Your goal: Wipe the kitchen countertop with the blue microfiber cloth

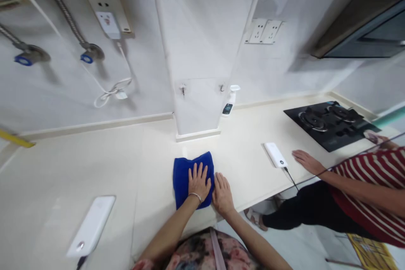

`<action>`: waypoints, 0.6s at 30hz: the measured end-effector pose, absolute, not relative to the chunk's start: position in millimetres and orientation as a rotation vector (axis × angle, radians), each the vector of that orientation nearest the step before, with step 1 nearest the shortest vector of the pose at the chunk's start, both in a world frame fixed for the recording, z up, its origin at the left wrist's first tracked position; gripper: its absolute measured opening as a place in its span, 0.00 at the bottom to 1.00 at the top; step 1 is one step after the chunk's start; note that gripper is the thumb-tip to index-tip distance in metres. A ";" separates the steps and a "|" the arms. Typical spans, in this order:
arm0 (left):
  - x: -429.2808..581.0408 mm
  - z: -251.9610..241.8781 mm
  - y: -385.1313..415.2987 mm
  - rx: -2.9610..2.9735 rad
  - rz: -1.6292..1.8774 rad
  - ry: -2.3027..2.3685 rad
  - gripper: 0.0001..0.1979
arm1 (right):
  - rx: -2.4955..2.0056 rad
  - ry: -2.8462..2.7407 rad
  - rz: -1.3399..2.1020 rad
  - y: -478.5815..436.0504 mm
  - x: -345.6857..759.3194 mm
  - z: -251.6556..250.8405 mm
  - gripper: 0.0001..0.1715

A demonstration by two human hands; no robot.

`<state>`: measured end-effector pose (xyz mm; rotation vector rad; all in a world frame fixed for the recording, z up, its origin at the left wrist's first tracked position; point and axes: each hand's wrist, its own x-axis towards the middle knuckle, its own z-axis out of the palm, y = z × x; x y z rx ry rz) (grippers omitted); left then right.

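Observation:
A folded blue cloth point(185, 173) lies on the cream countertop point(240, 156) just in front of a white wall pillar. My left hand point(198, 182) rests flat on the cloth with fingers stretched out, a bracelet at the wrist. My right hand point(222, 194) lies flat beside it, fingers extended, touching the cloth's right edge and the counter.
A white power bank point(92, 225) lies at the near left; another white power bank point(275, 154) with a black cable lies to the right. A second person's hand point(306, 161), in a red striped top, rests on the counter near a black gas hob point(330, 123). A spray bottle point(230, 100) stands by the pillar.

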<state>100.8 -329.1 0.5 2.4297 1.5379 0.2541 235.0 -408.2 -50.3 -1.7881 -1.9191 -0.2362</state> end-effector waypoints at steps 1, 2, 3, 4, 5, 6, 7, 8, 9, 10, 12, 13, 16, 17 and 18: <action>98.6 1.1 -327.3 2.442 0.254 1.518 0.32 | -1.795 -1.915 -0.241 -407.7 234.6 -50.0 0.40; 95.8 1.9 -324.6 2.455 0.254 1.500 0.31 | -1.800 -1.912 -0.247 -407.4 234.3 -49.8 0.40; 92.7 3.0 -321.4 2.472 0.255 1.480 0.31 | -1.805 -1.911 -0.251 -407.0 234.2 -49.5 0.39; 89.1 4.3 -317.7 2.489 0.253 1.459 0.31 | -1.808 -1.909 -0.254 -406.8 234.2 -49.2 0.39; 85.0 5.8 -313.8 2.505 0.247 1.438 0.31 | -1.809 -1.909 -0.253 -406.7 234.4 -48.8 0.39; 80.1 7.3 -309.5 2.517 0.236 1.423 0.30 | -1.810 -1.911 -0.247 -406.8 234.7 -48.4 0.39; 74.3 8.7 -304.7 2.523 0.222 1.420 0.30 | -1.811 -1.915 -0.237 -407.1 235.2 -48.1 0.39; 67.2 9.9 -299.4 2.521 0.208 1.434 0.29 | -1.815 -1.917 -0.224 -407.5 235.8 -47.8 0.40; 58.8 10.7 -293.3 2.510 0.196 1.468 0.29 | -1.817 -1.920 -0.211 -408.1 236.5 -47.7 0.40; 49.2 11.2 -286.7 2.489 0.189 1.522 0.29 | -1.816 -1.926 -0.199 -408.8 237.3 -47.9 0.40; 27.4 11.5 -272.3 2.422 0.187 1.669 0.29 | -1.803 -1.934 -0.185 -410.6 238.7 -48.7 0.41; 16.1 11.7 -264.8 2.376 0.191 1.753 0.29 | -1.793 -1.935 -0.186 -411.5 239.4 -49.3 0.42; -13.6 14.0 -242.8 2.221 0.227 1.995 0.30 | -1.768 -1.928 -0.196 -414.0 240.7 -51.2 0.42; -20.5 15.3 -235.4 2.167 0.238 2.062 0.30 | -1.764 -1.928 -0.198 -414.6 240.8 -51.6 0.42; -25.5 16.6 -227.9 2.115 0.244 2.117 0.30 | -1.762 -1.931 -0.197 -415.1 240.9 -51.8 0.41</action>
